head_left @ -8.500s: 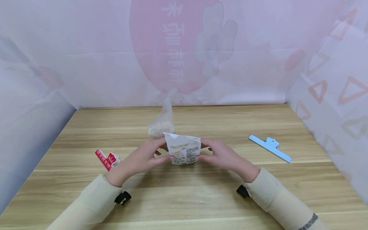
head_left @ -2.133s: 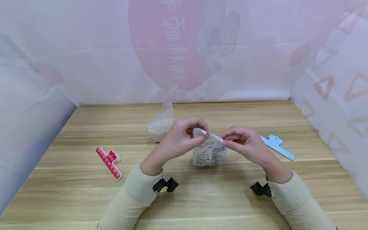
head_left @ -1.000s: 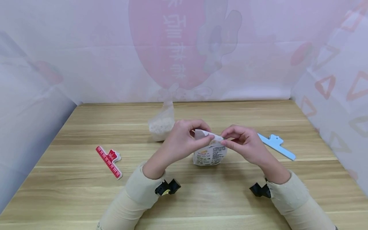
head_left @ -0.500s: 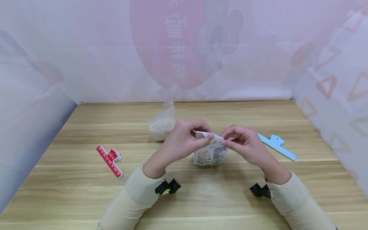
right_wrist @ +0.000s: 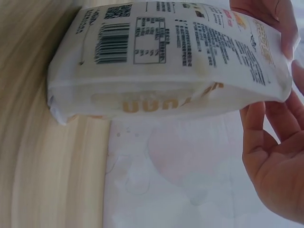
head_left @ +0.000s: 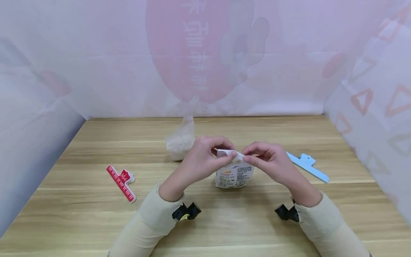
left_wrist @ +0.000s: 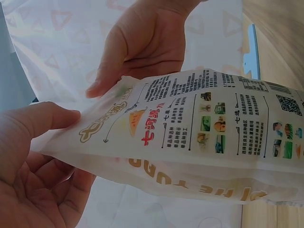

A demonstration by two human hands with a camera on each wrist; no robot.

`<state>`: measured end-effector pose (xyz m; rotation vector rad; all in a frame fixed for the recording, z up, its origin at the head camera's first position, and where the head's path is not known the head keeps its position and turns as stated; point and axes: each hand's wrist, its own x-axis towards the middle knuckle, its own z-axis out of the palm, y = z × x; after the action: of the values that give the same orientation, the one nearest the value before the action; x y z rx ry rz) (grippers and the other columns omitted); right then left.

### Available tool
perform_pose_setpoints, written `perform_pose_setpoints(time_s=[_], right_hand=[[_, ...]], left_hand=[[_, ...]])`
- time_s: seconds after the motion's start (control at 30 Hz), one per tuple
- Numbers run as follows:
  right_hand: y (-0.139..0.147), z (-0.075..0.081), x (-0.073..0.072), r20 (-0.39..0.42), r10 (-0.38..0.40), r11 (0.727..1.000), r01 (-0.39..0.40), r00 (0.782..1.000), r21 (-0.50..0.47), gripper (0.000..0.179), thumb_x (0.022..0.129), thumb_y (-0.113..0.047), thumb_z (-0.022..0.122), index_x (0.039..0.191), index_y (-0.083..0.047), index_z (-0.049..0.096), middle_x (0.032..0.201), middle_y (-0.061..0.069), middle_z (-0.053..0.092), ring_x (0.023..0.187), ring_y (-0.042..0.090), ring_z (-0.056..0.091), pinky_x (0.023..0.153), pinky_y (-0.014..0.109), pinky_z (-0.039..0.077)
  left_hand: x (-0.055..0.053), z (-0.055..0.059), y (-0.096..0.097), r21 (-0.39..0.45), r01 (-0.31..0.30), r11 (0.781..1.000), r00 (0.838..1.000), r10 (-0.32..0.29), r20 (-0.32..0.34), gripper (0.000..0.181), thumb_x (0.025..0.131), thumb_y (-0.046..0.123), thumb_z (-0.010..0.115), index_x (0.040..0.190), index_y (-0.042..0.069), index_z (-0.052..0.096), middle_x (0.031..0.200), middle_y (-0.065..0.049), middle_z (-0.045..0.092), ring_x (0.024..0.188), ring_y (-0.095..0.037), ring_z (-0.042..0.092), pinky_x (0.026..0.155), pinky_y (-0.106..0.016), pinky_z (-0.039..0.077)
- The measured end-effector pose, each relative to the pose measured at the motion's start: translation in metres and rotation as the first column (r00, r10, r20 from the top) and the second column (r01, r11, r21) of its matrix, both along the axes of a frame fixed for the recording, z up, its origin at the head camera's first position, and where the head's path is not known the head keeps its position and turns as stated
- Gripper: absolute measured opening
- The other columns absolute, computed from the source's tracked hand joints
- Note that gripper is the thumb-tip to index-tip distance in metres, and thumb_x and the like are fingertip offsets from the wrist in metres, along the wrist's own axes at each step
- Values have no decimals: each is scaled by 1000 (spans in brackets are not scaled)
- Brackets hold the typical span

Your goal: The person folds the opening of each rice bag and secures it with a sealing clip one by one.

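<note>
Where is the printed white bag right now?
In the head view, the printed white bag is just right of centre, its top pinched by the left hand and right hand.

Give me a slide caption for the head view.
Left hand and right hand pinch the top of a printed white bag, with a red clip and blue clip on either side.

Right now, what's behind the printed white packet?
Farther back, to its left, is a translucent plastic bag, partly covered by the left hand. The wooden tabletop directly behind the printed white packet is hidden by it.
</note>
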<state>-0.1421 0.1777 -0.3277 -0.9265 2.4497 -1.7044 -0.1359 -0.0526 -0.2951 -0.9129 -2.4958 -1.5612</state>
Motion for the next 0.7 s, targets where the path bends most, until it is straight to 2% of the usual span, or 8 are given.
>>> perform_pose_setpoints(time_s=[0.23, 0.5, 0.7], right_hand=[[-11, 4, -1, -62, -9, 1000, 8, 998, -28, 6, 93, -1, 66, 95, -4, 72, 85, -11, 69, 68, 10, 60, 59, 22, 50], [-13, 4, 2, -153, -55, 998, 54, 987, -12, 9, 92, -1, 67, 90, -8, 73, 82, -5, 70, 69, 10, 58, 59, 23, 49], [-16, 1, 1, -197, -56, 998, 48, 979, -47, 12, 91, 2, 68, 89, -9, 73, 83, -1, 71, 68, 10, 58, 58, 22, 49]], left_hand=[[0, 0, 0, -3, 6, 1000, 1000, -6, -19, 4, 91, 10, 70, 89, 8, 74, 86, -2, 74, 71, -8, 61, 63, -23, 55], [0, 0, 1, -7, 12, 1000, 999, -13, -38, 4, 91, 9, 70, 89, 8, 74, 86, -2, 74, 71, -7, 61, 62, -24, 55], [1, -1, 3, -21, -6, 1000, 999, 5, -47, 4, 90, 9, 70, 89, 8, 74, 86, -1, 74, 72, -8, 61, 66, -27, 57]])
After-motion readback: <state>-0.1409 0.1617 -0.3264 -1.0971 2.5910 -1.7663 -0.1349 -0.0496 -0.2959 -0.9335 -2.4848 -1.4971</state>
